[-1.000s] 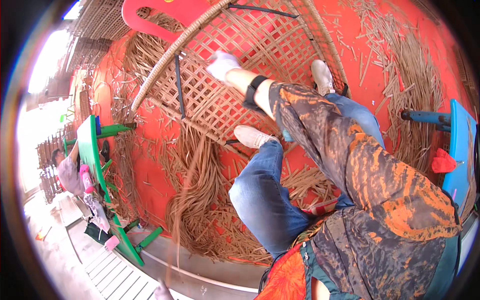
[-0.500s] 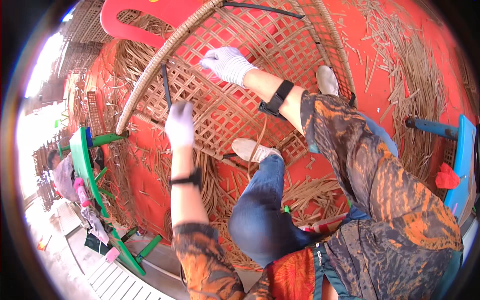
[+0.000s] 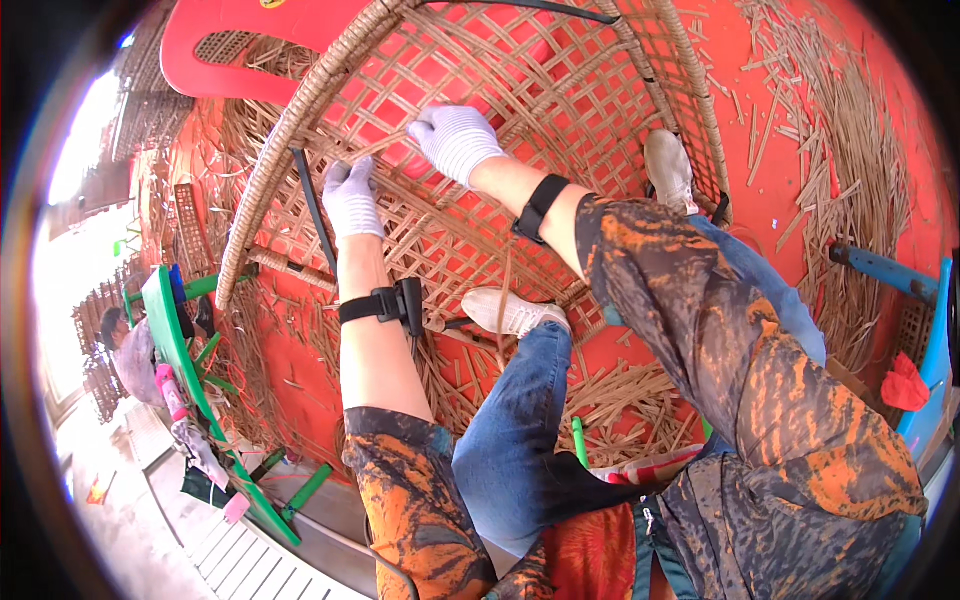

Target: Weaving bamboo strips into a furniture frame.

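Note:
A large openwork wicker piece [image 3: 560, 110] with a thick wrapped rim leans in front of me, like the woven shell of a chair. Both hands wear white striped gloves. My right hand [image 3: 458, 145] is closed over the weave, its thumb and fingers pinching a thin wicker strip [image 3: 392, 147]. Lower and to the left, near the rim and a black bar [image 3: 315, 208], my left hand [image 3: 352, 200] is up with fingers bent at the other end of that strip. The fingertips partly hide the strip.
A red plastic chair [image 3: 235, 85] stands behind the wicker. Loose strips [image 3: 615, 395] litter the red floor covering [image 3: 755, 180]. A green stool [image 3: 175, 330] with cloths is at left, a blue stool [image 3: 925, 340] at right. Another person [image 3: 135, 350] is at far left.
My left hand has moved up and slightly left, towards the rim. My right hand has shifted slightly, and the wicker piece appears a little further left in view.

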Demonstrator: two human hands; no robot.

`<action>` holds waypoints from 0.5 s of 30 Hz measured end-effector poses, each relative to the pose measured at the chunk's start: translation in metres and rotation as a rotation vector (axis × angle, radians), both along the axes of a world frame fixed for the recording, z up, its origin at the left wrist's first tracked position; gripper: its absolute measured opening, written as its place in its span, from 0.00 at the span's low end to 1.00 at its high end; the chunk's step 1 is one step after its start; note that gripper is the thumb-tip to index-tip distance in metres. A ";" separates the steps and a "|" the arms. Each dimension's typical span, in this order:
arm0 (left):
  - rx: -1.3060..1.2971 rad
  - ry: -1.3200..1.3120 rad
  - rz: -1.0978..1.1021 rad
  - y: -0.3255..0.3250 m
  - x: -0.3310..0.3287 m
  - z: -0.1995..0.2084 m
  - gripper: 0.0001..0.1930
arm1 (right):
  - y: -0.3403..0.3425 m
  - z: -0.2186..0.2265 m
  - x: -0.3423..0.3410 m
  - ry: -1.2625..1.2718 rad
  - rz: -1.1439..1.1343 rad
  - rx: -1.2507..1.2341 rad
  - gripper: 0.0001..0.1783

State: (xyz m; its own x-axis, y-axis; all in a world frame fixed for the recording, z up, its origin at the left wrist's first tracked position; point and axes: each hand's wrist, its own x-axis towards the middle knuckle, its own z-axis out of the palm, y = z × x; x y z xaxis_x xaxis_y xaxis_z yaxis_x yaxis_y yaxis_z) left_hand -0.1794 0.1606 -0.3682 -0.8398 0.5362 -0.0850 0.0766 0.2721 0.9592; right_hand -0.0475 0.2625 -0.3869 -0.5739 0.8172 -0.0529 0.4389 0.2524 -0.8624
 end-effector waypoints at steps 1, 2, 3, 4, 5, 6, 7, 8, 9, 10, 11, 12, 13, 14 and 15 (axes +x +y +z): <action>0.003 -0.024 -0.049 -0.006 -0.005 0.001 0.04 | -0.005 0.006 -0.003 -0.066 0.031 -0.036 0.17; 0.008 -0.050 -0.099 -0.010 -0.011 0.001 0.06 | -0.007 0.010 -0.006 -0.063 0.033 -0.035 0.17; 0.046 -0.125 -0.105 -0.013 -0.016 0.000 0.07 | -0.009 0.014 -0.007 -0.096 0.024 -0.009 0.17; 0.050 -0.127 -0.104 -0.014 -0.014 0.004 0.07 | -0.011 0.016 -0.008 -0.132 0.014 0.017 0.16; 0.087 -0.152 -0.107 -0.014 -0.012 0.007 0.06 | -0.013 0.018 -0.009 -0.136 0.015 0.023 0.16; 0.124 -0.180 -0.110 -0.013 -0.009 0.009 0.05 | -0.015 0.020 -0.009 -0.165 0.020 0.051 0.17; 0.135 -0.187 -0.110 -0.010 -0.005 0.010 0.05 | -0.015 0.022 -0.009 -0.195 0.023 0.084 0.18; 0.115 -0.171 -0.091 -0.006 -0.001 0.011 0.06 | -0.013 0.023 -0.008 -0.205 0.023 0.094 0.18; 0.096 -0.157 -0.071 -0.003 0.003 0.011 0.07 | -0.011 0.024 -0.007 -0.257 0.048 0.126 0.18; 0.101 -0.159 -0.065 -0.004 -0.004 0.008 0.07 | -0.014 0.029 -0.009 -0.300 0.081 0.153 0.18; 0.040 -0.061 -0.045 -0.003 -0.012 0.004 0.08 | -0.018 0.034 -0.010 -0.302 0.087 0.158 0.18; -0.022 0.036 -0.024 -0.005 -0.018 0.000 0.09 | -0.023 0.037 -0.009 -0.345 0.129 0.226 0.15; 0.009 0.025 -0.004 -0.003 -0.016 0.000 0.10 | -0.027 0.041 -0.007 -0.393 0.170 0.293 0.13; 0.010 0.018 0.002 -0.004 -0.018 -0.002 0.10 | -0.033 0.045 -0.005 -0.399 0.177 0.295 0.13; -0.028 0.076 -0.008 -0.004 -0.022 -0.002 0.09 | -0.039 0.050 -0.005 -0.235 0.076 0.535 0.12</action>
